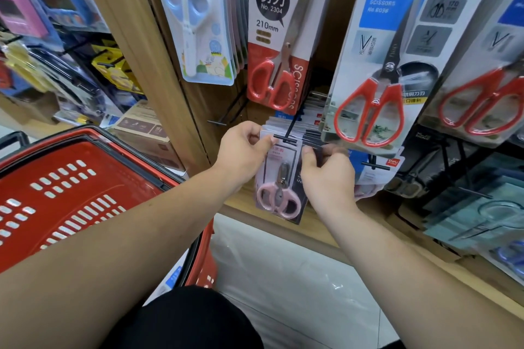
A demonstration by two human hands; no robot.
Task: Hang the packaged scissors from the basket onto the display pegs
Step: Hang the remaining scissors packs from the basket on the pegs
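Bright even light; glare on floor [286,272]; edges bowed; left shelves [42,45] perhaps blurred.

peg [286,138] tip: taken by pink scissors pack [279,195] | above: red-handled packs [270,79] overhang | left: wooden post [158,88] | below: floor [283,278] open

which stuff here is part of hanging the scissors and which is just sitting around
Job in hand: pink scissors pack, pinched by left hand and right hand; black peg at its top; red basket.

Just there: blue rabbit scissors pack; 210mm red-handled scissors pack; HOME scissors pack.
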